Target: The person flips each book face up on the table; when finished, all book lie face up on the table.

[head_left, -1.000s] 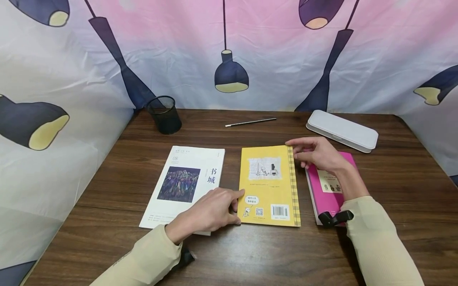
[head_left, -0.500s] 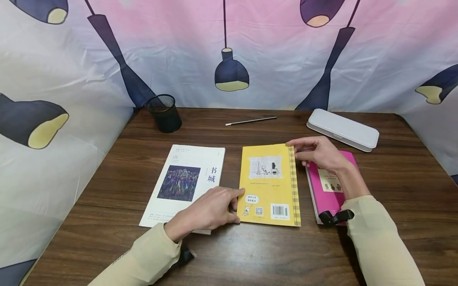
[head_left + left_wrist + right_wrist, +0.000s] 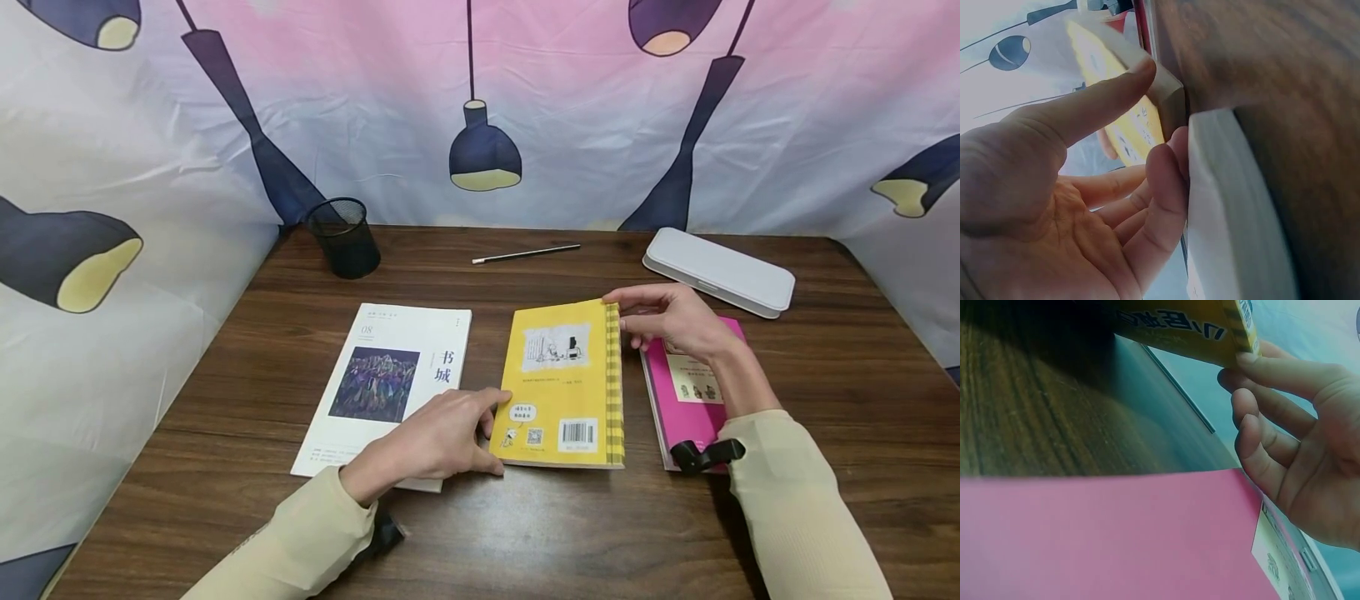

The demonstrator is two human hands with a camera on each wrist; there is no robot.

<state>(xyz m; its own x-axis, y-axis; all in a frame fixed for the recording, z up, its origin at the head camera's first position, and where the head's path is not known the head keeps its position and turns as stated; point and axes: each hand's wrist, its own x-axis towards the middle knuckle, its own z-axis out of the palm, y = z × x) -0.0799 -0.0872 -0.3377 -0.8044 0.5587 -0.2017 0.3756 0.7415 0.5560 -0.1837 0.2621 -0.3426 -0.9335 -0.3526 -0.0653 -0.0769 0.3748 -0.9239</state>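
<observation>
A yellow paperback book (image 3: 558, 383) lies between my hands, back cover up, tilted with its checkered spine side raised. My right hand (image 3: 678, 321) pinches its top right corner, thumb below and index finger above; the right wrist view shows the title on the underside of the book (image 3: 1179, 322). My left hand (image 3: 442, 437) holds the lower left edge, index finger on the side and thumb at the bottom corner. In the left wrist view the thumb lies against the page edge of the book (image 3: 1169, 94), other fingers curled. A white book (image 3: 375, 392) lies partly under my left hand.
Under my right forearm is a pink book (image 3: 690, 417). A white case (image 3: 717, 273) sits at the back right, a pen (image 3: 525, 255) at the back middle, and a black mesh pen holder (image 3: 345, 242) at the back left. Patterned cloth (image 3: 405, 133) hangs behind the brown table (image 3: 525, 533).
The yellow book lay flat before; now its right side has risen and it has turned slightly, its lower end shifting left. Both hands have barely moved.
</observation>
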